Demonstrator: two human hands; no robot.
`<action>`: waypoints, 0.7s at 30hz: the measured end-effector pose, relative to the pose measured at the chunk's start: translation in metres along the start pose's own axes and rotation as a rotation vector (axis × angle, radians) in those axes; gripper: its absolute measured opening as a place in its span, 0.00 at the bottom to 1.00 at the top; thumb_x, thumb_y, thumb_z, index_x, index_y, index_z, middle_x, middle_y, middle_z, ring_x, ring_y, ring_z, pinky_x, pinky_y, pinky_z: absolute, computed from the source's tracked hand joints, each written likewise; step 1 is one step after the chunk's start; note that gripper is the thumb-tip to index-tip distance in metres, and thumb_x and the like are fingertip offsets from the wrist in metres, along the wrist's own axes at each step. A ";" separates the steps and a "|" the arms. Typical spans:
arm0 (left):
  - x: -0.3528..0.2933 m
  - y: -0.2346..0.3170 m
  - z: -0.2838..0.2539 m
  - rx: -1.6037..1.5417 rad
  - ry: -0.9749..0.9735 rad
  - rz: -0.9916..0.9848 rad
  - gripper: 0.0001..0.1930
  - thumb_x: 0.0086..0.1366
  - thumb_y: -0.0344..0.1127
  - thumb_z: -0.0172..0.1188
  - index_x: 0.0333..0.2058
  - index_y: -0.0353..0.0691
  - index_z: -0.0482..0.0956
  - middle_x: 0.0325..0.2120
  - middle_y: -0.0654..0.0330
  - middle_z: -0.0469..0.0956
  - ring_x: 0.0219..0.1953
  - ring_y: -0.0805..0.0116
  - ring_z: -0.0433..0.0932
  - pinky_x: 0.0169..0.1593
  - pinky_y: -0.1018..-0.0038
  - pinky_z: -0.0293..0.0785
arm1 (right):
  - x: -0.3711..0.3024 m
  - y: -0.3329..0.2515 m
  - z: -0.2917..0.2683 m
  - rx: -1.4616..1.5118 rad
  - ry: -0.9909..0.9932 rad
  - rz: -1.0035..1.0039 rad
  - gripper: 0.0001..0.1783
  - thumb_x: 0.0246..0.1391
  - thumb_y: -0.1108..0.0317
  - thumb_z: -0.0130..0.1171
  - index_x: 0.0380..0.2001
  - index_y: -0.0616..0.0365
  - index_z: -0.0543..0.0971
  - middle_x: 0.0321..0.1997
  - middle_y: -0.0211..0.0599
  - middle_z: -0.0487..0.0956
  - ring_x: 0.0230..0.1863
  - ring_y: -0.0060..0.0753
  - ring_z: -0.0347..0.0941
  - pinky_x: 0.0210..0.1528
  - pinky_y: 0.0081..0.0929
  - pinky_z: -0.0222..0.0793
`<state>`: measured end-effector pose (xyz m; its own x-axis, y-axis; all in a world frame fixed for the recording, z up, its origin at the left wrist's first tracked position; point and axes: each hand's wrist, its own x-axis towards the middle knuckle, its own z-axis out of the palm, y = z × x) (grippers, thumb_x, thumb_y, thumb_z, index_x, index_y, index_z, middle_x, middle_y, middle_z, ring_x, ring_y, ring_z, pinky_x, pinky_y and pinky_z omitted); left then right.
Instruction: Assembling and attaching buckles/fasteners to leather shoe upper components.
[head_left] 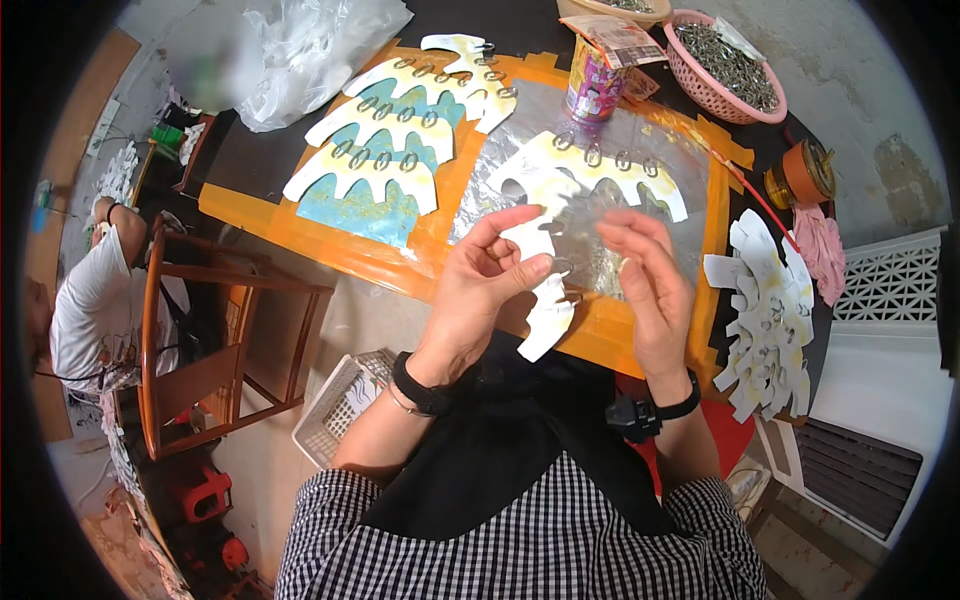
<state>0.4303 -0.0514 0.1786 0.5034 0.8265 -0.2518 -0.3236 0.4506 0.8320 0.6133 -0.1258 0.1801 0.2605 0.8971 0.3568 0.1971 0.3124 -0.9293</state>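
Observation:
My left hand (485,270) pinches a white scalloped strip (548,315) between thumb and forefinger. The strip hangs over the near part of the taped work surface, with metal clips along its edge. My right hand (655,290) hovers to its right, fingers curved and thumb apart; its fingertips are slightly smeared, and I see nothing held in it. Just beyond both hands lies another white scalloped piece (610,165), smeared yellow and lined with oval metal clips. More such pieces (375,175) lie in overlapping rows at the left on blue sheets.
A purple patterned cup (595,85) stands at the back, beside a pink basket (700,90) of small metal parts. At right are an orange-brown pot (800,175), a pink cloth (825,250) and piled scalloped pieces (765,320). Plastic bag (310,60), chair (220,340) and another person (110,300) are left.

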 end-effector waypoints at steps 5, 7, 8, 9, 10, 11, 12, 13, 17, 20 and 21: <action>-0.001 0.000 -0.004 -0.094 0.128 0.152 0.28 0.63 0.20 0.68 0.61 0.40 0.73 0.26 0.76 0.67 0.31 0.87 0.71 0.39 0.85 0.72 | -0.020 0.011 0.025 0.194 -0.169 0.374 0.09 0.61 0.70 0.65 0.42 0.64 0.80 0.35 0.26 0.79 0.37 0.15 0.72 0.37 0.19 0.66; -0.013 0.006 -0.002 -0.105 0.075 0.174 0.31 0.65 0.20 0.65 0.66 0.40 0.68 0.26 0.76 0.67 0.31 0.88 0.69 0.39 0.85 0.71 | -0.022 0.011 0.027 0.125 -0.186 0.466 0.06 0.61 0.74 0.64 0.36 0.66 0.79 0.33 0.26 0.75 0.34 0.16 0.70 0.37 0.19 0.67; -0.019 0.006 -0.005 0.061 0.081 0.216 0.41 0.65 0.20 0.63 0.73 0.43 0.55 0.32 0.72 0.73 0.34 0.85 0.72 0.41 0.83 0.73 | -0.021 0.009 0.027 0.075 -0.185 0.424 0.05 0.61 0.75 0.63 0.34 0.66 0.78 0.32 0.27 0.74 0.34 0.16 0.70 0.37 0.19 0.67; -0.021 0.007 0.007 -0.027 0.062 0.282 0.51 0.65 0.20 0.64 0.77 0.47 0.39 0.40 0.64 0.76 0.39 0.80 0.74 0.45 0.80 0.74 | -0.021 0.009 0.022 0.021 -0.178 0.377 0.06 0.60 0.76 0.62 0.31 0.67 0.76 0.31 0.27 0.72 0.34 0.16 0.69 0.37 0.18 0.66; -0.015 -0.009 0.002 -0.039 0.016 0.440 0.58 0.63 0.22 0.66 0.77 0.49 0.27 0.49 0.59 0.75 0.45 0.76 0.74 0.49 0.77 0.75 | -0.024 0.016 0.015 -0.017 -0.172 0.337 0.05 0.60 0.78 0.61 0.30 0.67 0.75 0.32 0.28 0.72 0.35 0.18 0.69 0.38 0.18 0.66; -0.019 -0.013 -0.003 0.102 -0.041 0.406 0.62 0.61 0.23 0.69 0.76 0.49 0.25 0.55 0.58 0.72 0.48 0.76 0.72 0.52 0.76 0.74 | -0.026 0.022 0.009 -0.062 -0.147 0.298 0.05 0.59 0.80 0.60 0.30 0.68 0.74 0.32 0.29 0.72 0.35 0.19 0.69 0.38 0.18 0.65; -0.023 -0.019 -0.004 0.131 0.013 0.261 0.64 0.59 0.20 0.70 0.77 0.54 0.26 0.62 0.52 0.65 0.48 0.75 0.72 0.48 0.76 0.74 | -0.025 0.019 0.014 0.008 -0.122 0.289 0.05 0.57 0.81 0.60 0.30 0.68 0.74 0.31 0.31 0.71 0.35 0.20 0.69 0.38 0.18 0.65; -0.016 -0.033 -0.003 0.034 -0.002 0.381 0.62 0.61 0.21 0.70 0.77 0.52 0.27 0.60 0.53 0.67 0.51 0.74 0.71 0.51 0.76 0.74 | -0.026 0.012 0.017 0.069 -0.100 0.289 0.05 0.56 0.83 0.60 0.29 0.69 0.73 0.31 0.32 0.71 0.35 0.22 0.69 0.38 0.19 0.65; -0.015 -0.037 -0.009 0.241 -0.005 0.400 0.40 0.64 0.28 0.69 0.72 0.39 0.59 0.70 0.63 0.62 0.60 0.78 0.67 0.70 0.69 0.59 | -0.021 0.001 0.022 -0.018 -0.183 0.247 0.05 0.52 0.85 0.61 0.29 0.69 0.74 0.32 0.37 0.72 0.35 0.26 0.71 0.39 0.22 0.68; -0.025 -0.013 -0.010 0.138 0.012 0.155 0.38 0.66 0.29 0.68 0.72 0.47 0.61 0.48 0.64 0.79 0.44 0.80 0.78 0.47 0.77 0.77 | -0.017 -0.013 0.031 -0.365 -0.257 -0.135 0.06 0.48 0.84 0.64 0.30 0.65 0.79 0.34 0.44 0.79 0.34 0.40 0.77 0.37 0.31 0.72; -0.033 -0.003 -0.012 -0.012 -0.015 -0.006 0.37 0.67 0.28 0.66 0.72 0.50 0.61 0.39 0.68 0.79 0.37 0.81 0.78 0.37 0.82 0.75 | -0.013 -0.011 0.032 -0.436 -0.309 -0.269 0.07 0.46 0.82 0.65 0.30 0.63 0.80 0.34 0.43 0.80 0.34 0.46 0.77 0.36 0.35 0.73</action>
<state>0.4049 -0.0759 0.1790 0.5174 0.8188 -0.2488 -0.3304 0.4594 0.8245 0.5775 -0.1310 0.1826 -0.1259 0.8741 0.4691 0.6050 0.4424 -0.6620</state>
